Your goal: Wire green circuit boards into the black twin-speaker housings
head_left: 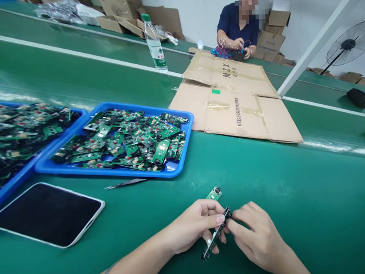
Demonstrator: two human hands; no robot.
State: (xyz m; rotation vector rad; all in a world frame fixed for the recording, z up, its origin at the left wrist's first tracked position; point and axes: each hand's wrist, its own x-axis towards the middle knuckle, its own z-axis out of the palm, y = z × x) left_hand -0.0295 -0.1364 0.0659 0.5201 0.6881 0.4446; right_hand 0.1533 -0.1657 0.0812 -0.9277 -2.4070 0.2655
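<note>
My left hand (194, 226) and my right hand (258, 238) meet low in the view over the green table. Both pinch a narrow black strip-like part (214, 235), held on edge between the fingertips. A small green circuit board (214, 193) lies on the table just beyond my left fingers, untouched. A blue tray (171, 169) heaped with several green circuit boards stands farther back to the left. Thin metal tweezers (126, 183) lie in front of that tray.
A phone (44, 213) lies face up at the lower left. A second blue tray (10, 187) of boards is at the far left. Flattened cardboard (235, 103) and a water bottle (155, 44) lie beyond. A person sits at the far side, handling small parts. A fan (348, 45) stands right.
</note>
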